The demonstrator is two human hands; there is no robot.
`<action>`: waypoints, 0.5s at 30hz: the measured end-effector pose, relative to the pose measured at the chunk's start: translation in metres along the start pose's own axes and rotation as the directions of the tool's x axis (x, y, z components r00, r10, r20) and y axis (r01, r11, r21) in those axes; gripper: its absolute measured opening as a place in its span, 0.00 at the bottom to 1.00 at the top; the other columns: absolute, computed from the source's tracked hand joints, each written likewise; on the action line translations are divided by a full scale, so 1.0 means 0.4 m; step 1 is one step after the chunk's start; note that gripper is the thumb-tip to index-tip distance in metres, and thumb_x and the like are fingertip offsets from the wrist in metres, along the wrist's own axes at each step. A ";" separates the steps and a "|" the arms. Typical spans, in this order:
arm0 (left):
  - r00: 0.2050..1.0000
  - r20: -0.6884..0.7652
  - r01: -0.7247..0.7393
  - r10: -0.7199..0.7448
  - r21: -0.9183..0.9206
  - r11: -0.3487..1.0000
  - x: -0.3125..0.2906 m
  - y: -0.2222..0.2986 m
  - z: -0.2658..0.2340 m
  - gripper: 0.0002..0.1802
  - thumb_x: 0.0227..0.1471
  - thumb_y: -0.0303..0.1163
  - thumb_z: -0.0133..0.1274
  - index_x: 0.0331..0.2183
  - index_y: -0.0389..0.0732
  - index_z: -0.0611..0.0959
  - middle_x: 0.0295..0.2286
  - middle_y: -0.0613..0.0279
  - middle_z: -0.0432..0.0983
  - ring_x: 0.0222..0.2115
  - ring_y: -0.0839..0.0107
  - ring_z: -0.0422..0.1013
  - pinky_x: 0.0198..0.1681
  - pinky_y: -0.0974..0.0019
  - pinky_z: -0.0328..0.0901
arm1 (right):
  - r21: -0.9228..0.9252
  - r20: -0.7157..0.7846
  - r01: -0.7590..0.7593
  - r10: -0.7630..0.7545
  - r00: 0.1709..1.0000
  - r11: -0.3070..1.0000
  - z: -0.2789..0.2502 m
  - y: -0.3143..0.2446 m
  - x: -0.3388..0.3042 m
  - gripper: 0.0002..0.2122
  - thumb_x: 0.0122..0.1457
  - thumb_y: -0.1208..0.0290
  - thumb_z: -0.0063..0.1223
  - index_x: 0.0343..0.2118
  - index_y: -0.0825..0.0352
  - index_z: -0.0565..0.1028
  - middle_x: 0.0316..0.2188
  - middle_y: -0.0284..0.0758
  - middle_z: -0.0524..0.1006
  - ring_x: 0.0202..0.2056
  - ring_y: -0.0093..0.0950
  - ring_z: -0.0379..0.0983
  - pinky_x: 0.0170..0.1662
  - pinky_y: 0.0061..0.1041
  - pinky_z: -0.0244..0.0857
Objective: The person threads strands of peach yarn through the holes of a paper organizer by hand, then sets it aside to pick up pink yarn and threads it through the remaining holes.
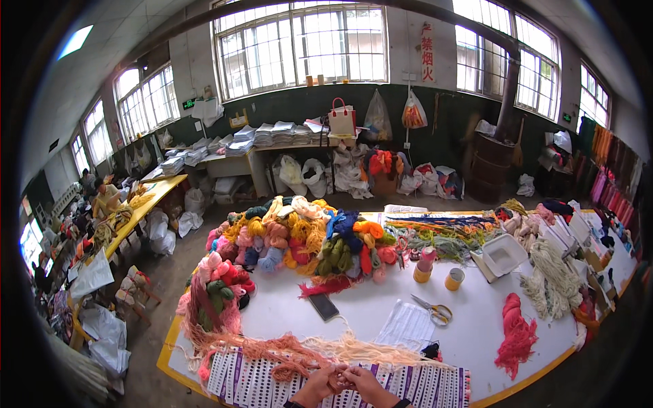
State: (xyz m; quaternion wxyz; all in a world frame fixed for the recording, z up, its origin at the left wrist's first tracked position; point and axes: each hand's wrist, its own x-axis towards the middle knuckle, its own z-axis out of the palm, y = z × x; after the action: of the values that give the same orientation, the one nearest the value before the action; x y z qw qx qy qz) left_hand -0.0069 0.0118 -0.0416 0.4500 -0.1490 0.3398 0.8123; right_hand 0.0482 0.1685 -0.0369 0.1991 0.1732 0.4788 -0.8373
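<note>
At the near edge of the white table, my left hand [320, 383] and my right hand [362, 381] meet with fingertips pinched together. Whatever they hold between them is too small to make out. Under and beside them lies a row of white strip cards [239, 381] with dark holes and purple edging. Loose salmon-coloured yarn [289, 352] stretches across the cards to the left hand, touching or close to it. Pale peach yarn [371, 351] lies just beyond the fingers. A small dark tuft of thread [431, 350] rests to the right.
Beyond the hands are a black phone [323, 307], a lined white sheet [406, 322] and scissors [435, 311]. A heap of coloured yarn skeins [299, 234] covers the far left. On the right lie a pink skein [515, 334], two yellow-brown cones [454, 279] and a white plastic box [504, 254].
</note>
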 end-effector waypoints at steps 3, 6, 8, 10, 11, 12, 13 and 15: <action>0.996 -0.050 -0.072 0.077 0.106 0.992 -0.023 0.000 -0.001 0.21 0.63 0.36 0.41 0.51 0.32 0.70 0.34 0.56 0.75 0.29 0.67 0.74 0.34 0.66 0.70 | -0.067 -0.032 0.006 -0.008 0.999 0.998 0.000 0.007 -0.003 0.06 0.63 0.69 0.49 0.35 0.67 0.72 0.31 0.32 0.75 0.30 0.20 0.71 0.33 0.19 0.68; 0.984 -0.025 -0.164 0.179 0.289 0.943 -0.047 -0.007 0.009 0.20 0.59 0.34 0.48 0.51 0.34 0.72 0.29 0.61 0.74 0.25 0.72 0.72 0.26 0.72 0.66 | -0.253 -0.052 0.046 -0.061 0.997 0.966 -0.006 0.020 -0.005 0.07 0.62 0.68 0.50 0.35 0.67 0.73 0.28 0.30 0.75 0.27 0.17 0.69 0.30 0.16 0.63; 0.976 -0.003 -0.202 0.216 0.339 0.919 -0.064 -0.017 0.015 0.20 0.57 0.32 0.52 0.50 0.35 0.73 0.26 0.65 0.73 0.23 0.76 0.71 0.22 0.75 0.63 | -0.357 -0.060 0.057 -0.084 0.995 0.932 0.005 0.003 -0.032 0.07 0.62 0.67 0.51 0.35 0.66 0.74 0.26 0.27 0.74 0.26 0.15 0.67 0.28 0.13 0.60; 0.982 0.034 -0.189 0.187 0.290 0.938 -0.073 -0.001 0.029 0.20 0.55 0.29 0.54 0.50 0.39 0.74 0.22 0.73 0.69 0.18 0.83 0.63 0.18 0.79 0.56 | -0.209 -0.063 0.065 -0.080 0.995 0.976 -0.003 0.006 -0.021 0.07 0.61 0.68 0.51 0.37 0.65 0.75 0.27 0.26 0.74 0.27 0.15 0.68 0.30 0.15 0.62; 0.979 -0.007 -0.188 0.205 0.368 0.910 -0.057 0.005 0.039 0.16 0.56 0.30 0.53 0.48 0.43 0.75 0.20 0.77 0.66 0.15 0.85 0.57 0.16 0.79 0.52 | -0.093 -0.055 0.065 -0.070 0.996 0.994 -0.001 -0.010 -0.023 0.07 0.61 0.69 0.51 0.39 0.65 0.75 0.29 0.26 0.74 0.29 0.15 0.68 0.32 0.17 0.63; 0.973 0.021 -0.218 0.231 0.414 0.884 -0.048 0.019 0.061 0.12 0.57 0.32 0.51 0.44 0.45 0.75 0.21 0.78 0.66 0.15 0.87 0.58 0.15 0.80 0.52 | -0.029 -0.044 0.063 -0.064 0.997 0.998 -0.014 -0.012 -0.005 0.06 0.61 0.70 0.51 0.38 0.65 0.75 0.32 0.27 0.75 0.32 0.17 0.68 0.37 0.19 0.65; 0.962 0.035 -0.258 0.272 0.447 0.857 -0.037 0.031 0.066 0.09 0.58 0.34 0.50 0.41 0.47 0.75 0.21 0.78 0.65 0.15 0.87 0.57 0.15 0.80 0.51 | -0.176 -0.019 0.067 -0.072 0.997 0.982 -0.015 -0.046 -0.008 0.07 0.61 0.70 0.50 0.39 0.66 0.75 0.34 0.28 0.75 0.37 0.19 0.70 0.42 0.21 0.66; 0.917 0.080 -0.382 0.390 0.451 0.806 -0.014 0.042 0.044 0.10 0.56 0.34 0.52 0.39 0.42 0.74 0.28 0.67 0.72 0.19 0.81 0.66 0.18 0.78 0.60 | -0.438 0.121 0.285 -0.259 0.958 0.852 -0.057 -0.040 0.029 0.08 0.62 0.72 0.48 0.40 0.68 0.74 0.35 0.31 0.75 0.39 0.23 0.70 0.43 0.23 0.66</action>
State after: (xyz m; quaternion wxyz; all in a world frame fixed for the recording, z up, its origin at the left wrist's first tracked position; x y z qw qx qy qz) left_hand -0.0165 0.0141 -0.0188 0.2950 0.0267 0.5483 0.7820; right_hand 0.0324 0.1938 -0.0417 0.1271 0.0286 0.6735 -0.7276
